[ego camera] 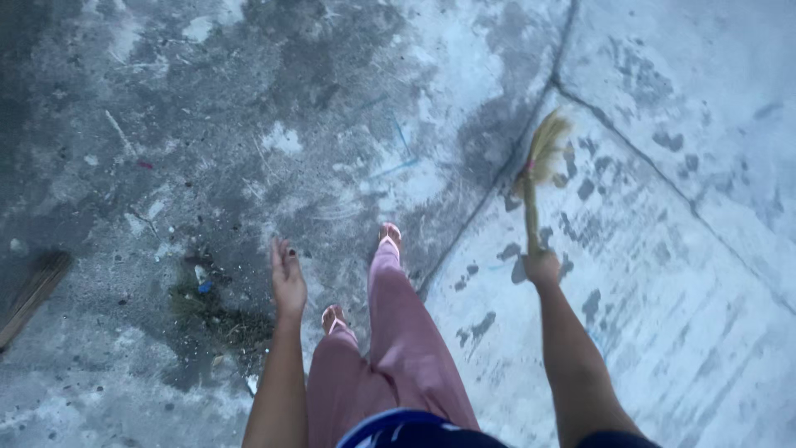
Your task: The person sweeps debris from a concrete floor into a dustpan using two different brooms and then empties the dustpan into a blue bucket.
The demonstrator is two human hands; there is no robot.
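Sweeping is being carried out: a straw hand broom (537, 178) is being clamped in the right hand (543, 267) above the concrete floor (663, 290), while the left hand (287, 278) is being held flat, fingers spread, near a debris pile (211, 311) likely needing gathering.

trousers (398, 348): pink, loose | sandals (390, 236): pink straps | arms: bare

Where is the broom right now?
In the head view, the broom is right of centre, gripped in the right hand, its straw head pointing away over the concrete floor beside a crack.
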